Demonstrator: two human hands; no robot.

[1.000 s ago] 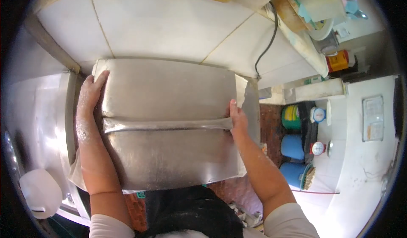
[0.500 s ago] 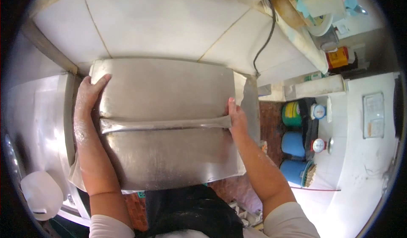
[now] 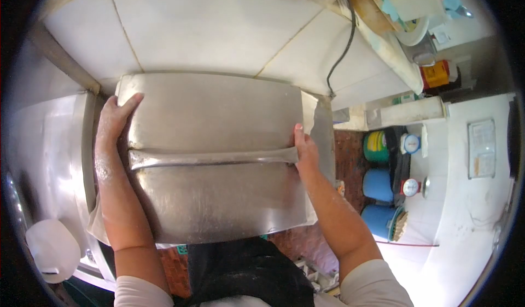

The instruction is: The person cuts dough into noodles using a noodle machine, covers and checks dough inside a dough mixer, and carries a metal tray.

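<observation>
In front of me is a wide stainless-steel cover [image 3: 219, 113] with a raised metal ridge [image 3: 213, 158] running across its middle. My left hand [image 3: 117, 113] grips its far left edge, thumb resting on top and fingers hidden over the side. At the opposite edge, by the ridge's right end, my right hand [image 3: 306, 148] holds on with its thumb pointing up; its other fingers are mostly hidden. White powder dusts my left wrist and forearm. Pale sheet material [image 3: 309, 113] sticks out from under the cover on the right. What lies beneath is hidden.
White tiled wall [image 3: 202, 28] rises behind the cover, with a black cable [image 3: 348, 44] hanging down it. A metal cabinet [image 3: 49, 137] and white plastic jug [image 3: 53, 250] stand left. Blue buckets [image 3: 377, 185] and a dial scale [image 3: 410, 187] are at right.
The far edge of the cover and its ridge appear very slightly higher in view. Both hands keep the same hold.
</observation>
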